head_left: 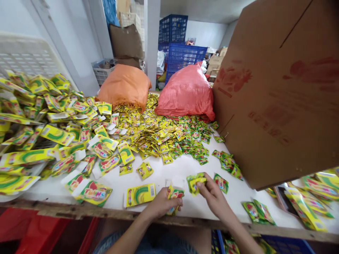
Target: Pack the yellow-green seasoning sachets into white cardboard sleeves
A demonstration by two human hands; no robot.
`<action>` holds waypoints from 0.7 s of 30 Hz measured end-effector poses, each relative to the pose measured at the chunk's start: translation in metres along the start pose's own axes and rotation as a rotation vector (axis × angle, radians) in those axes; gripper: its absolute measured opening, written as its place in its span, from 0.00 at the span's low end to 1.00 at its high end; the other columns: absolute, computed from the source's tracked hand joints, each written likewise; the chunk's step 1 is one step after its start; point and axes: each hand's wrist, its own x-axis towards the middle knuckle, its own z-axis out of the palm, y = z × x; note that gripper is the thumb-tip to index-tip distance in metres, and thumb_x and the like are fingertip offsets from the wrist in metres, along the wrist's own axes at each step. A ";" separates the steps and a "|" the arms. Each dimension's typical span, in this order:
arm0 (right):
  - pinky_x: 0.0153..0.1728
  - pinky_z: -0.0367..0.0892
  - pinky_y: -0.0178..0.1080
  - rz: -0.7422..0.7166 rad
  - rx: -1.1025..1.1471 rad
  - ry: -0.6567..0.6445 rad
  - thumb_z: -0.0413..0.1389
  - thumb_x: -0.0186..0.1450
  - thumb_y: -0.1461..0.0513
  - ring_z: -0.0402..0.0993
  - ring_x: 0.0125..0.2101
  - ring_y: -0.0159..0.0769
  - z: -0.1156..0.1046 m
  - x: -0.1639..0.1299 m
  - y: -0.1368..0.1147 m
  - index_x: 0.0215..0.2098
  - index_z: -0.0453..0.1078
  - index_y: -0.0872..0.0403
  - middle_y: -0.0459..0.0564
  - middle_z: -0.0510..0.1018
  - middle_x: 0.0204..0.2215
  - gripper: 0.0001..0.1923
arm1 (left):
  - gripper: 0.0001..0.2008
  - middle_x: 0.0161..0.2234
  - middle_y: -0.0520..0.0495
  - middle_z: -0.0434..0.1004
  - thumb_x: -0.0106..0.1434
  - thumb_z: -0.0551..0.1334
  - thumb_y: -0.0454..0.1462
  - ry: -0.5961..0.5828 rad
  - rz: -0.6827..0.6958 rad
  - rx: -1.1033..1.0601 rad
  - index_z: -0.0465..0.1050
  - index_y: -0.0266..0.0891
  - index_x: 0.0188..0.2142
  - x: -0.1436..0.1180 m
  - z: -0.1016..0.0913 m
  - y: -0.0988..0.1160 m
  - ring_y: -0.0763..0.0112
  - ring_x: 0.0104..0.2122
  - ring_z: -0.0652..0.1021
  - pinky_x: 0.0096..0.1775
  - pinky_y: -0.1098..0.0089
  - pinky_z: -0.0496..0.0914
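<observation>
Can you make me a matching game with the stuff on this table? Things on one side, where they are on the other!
Things:
1. orange sack
2. cardboard box
3. green packets
4. small carton

Places:
A. in the left hand
B. at the right side of the table
C. in the right hand
D. at the back, left of the red sack

Pairs: 1-D, 2-B, 3-C, 4-A
</observation>
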 end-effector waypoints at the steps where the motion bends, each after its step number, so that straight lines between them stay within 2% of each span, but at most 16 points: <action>1: 0.26 0.64 0.33 -0.012 0.053 0.085 0.46 0.65 0.54 0.66 0.25 0.33 0.012 0.002 -0.003 0.37 0.59 0.52 0.45 0.68 0.25 0.10 | 0.13 0.22 0.49 0.73 0.46 0.66 0.41 -0.015 0.014 0.012 0.69 0.33 0.28 0.000 0.000 0.000 0.72 0.22 0.72 0.28 0.71 0.66; 3: 0.27 0.63 0.33 -0.052 0.030 0.138 0.44 0.66 0.55 0.65 0.25 0.33 0.030 0.005 -0.007 0.36 0.58 0.52 0.44 0.67 0.25 0.09 | 0.14 0.22 0.49 0.72 0.47 0.66 0.41 -0.025 0.042 0.038 0.69 0.33 0.29 0.000 -0.001 -0.001 0.73 0.22 0.72 0.28 0.72 0.65; 5: 0.29 0.62 0.35 -0.125 -0.125 0.066 0.45 0.66 0.58 0.65 0.28 0.34 0.036 0.006 -0.009 0.34 0.58 0.52 0.45 0.66 0.26 0.07 | 0.13 0.21 0.51 0.71 0.48 0.65 0.41 -0.022 0.061 0.080 0.68 0.33 0.29 0.000 -0.002 -0.001 0.74 0.21 0.71 0.27 0.73 0.65; 8: 0.32 0.61 0.37 -0.222 -0.341 -0.068 0.44 0.66 0.61 0.64 0.31 0.36 0.029 0.009 -0.015 0.32 0.58 0.52 0.47 0.65 0.29 0.05 | 0.11 0.20 0.53 0.70 0.48 0.63 0.40 -0.017 0.058 0.117 0.68 0.34 0.28 0.000 -0.001 -0.001 0.75 0.20 0.70 0.26 0.74 0.64; 11: 0.34 0.62 0.38 -0.255 -0.455 -0.153 0.45 0.65 0.64 0.64 0.33 0.37 0.022 0.012 -0.028 0.33 0.60 0.53 0.49 0.64 0.32 0.04 | 0.10 0.21 0.52 0.71 0.49 0.62 0.40 -0.019 0.052 0.112 0.69 0.34 0.28 0.003 -0.001 -0.004 0.74 0.21 0.71 0.27 0.73 0.65; 14: 0.38 0.63 0.40 -0.328 -0.500 -0.245 0.46 0.63 0.67 0.63 0.38 0.39 0.025 0.015 -0.039 0.34 0.63 0.53 0.51 0.64 0.35 0.06 | 0.08 0.21 0.52 0.71 0.49 0.61 0.38 -0.021 0.067 0.127 0.70 0.33 0.28 0.005 -0.004 -0.009 0.74 0.22 0.71 0.28 0.73 0.65; 16: 0.41 0.63 0.41 -0.346 -0.456 -0.294 0.46 0.63 0.68 0.62 0.40 0.39 0.027 0.015 -0.040 0.38 0.64 0.53 0.52 0.65 0.37 0.09 | 0.08 0.22 0.52 0.71 0.50 0.61 0.37 -0.017 0.087 0.118 0.70 0.33 0.28 0.005 -0.006 -0.011 0.73 0.23 0.71 0.29 0.73 0.65; 19: 0.41 0.63 0.41 -0.291 -0.351 -0.220 0.44 0.65 0.66 0.64 0.40 0.38 0.026 0.012 -0.035 0.45 0.63 0.53 0.52 0.67 0.38 0.12 | 0.11 0.25 0.50 0.72 0.52 0.62 0.37 -0.029 0.120 0.031 0.68 0.33 0.34 0.002 -0.005 -0.009 0.72 0.25 0.73 0.30 0.72 0.66; 21: 0.43 0.62 0.44 -0.283 -0.374 -0.137 0.46 0.65 0.63 0.63 0.41 0.40 0.025 0.008 -0.030 0.41 0.67 0.52 0.52 0.68 0.38 0.09 | 0.16 0.28 0.48 0.73 0.52 0.62 0.36 -0.047 0.153 -0.023 0.65 0.34 0.40 0.001 -0.004 -0.005 0.70 0.27 0.74 0.32 0.70 0.67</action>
